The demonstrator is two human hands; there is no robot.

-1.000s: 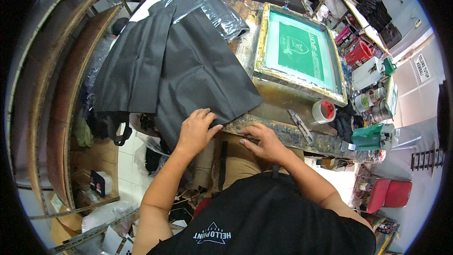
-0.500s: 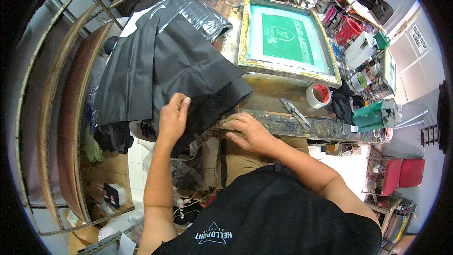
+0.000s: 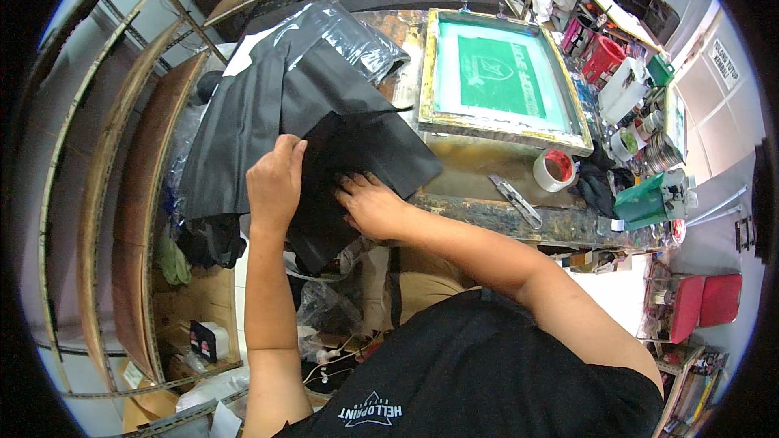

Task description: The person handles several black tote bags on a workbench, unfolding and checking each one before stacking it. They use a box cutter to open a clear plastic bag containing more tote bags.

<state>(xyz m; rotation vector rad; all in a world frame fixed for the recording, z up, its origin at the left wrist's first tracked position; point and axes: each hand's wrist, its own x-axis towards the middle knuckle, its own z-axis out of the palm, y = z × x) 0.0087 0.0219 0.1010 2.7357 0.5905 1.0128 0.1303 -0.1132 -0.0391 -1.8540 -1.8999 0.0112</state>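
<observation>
A stack of black fabric sheets (image 3: 215, 146), possibly flat bags, lies over the left part of the worktable and hangs past its near edge. My left hand (image 3: 274, 178) is closed on the raised edge of the upper black fabric sheet, thumb against the fingers. Under that lifted flap, my right hand (image 3: 372, 207) lies on the dark fabric with its fingers stretched out; the fingertips partly blend into shadow. Behind the stack rests a shiny black plastic-wrapped package (image 3: 353, 40). To the right stands a screen-printing frame (image 3: 507, 142) with a green stencil area.
A roll of tape (image 3: 554, 172) and a utility knife (image 3: 516, 201) lie on the table's near right. Past them are a green container (image 3: 645, 201), a red tub (image 3: 603, 61) and several cans. Curved wooden shelves (image 3: 150, 219) stand at left; a red chair (image 3: 688, 306) is at right.
My left hand has lifted the sheet's edge, folding it back. My right hand has moved left from the table edge onto the fabric beneath the flap. The view has shifted slightly.
</observation>
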